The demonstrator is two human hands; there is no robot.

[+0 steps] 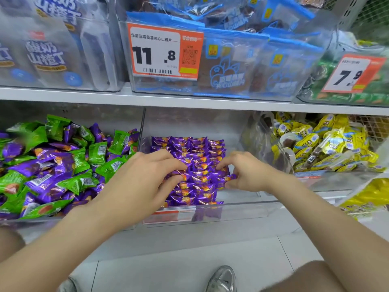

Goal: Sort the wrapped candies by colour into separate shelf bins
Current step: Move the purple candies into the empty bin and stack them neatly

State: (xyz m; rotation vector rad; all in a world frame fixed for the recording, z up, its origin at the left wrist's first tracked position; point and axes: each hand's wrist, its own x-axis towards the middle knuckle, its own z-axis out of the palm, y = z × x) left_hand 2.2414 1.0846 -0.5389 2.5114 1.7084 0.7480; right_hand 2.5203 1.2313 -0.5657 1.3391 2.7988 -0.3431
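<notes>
A clear middle bin (242, 209) on the lower shelf holds neat rows of purple wrapped candies (195, 157). My left hand (143, 178) rests on the rows' left side, thumb and fingers pinching a purple candy. My right hand (244, 173) lies at the rows' right edge, holding a purple candy (230, 177) between thumb and fingers. The left bin (12, 225) holds a loose mixed heap of green candies (96, 152) and purple candies (44, 161).
A right bin (328, 175) holds yellow wrapped sweets (328, 142). The upper shelf (189, 101) carries clear bins of blue packets with orange price tags (165, 51). Below are the pale floor and a grey shoe (223, 279).
</notes>
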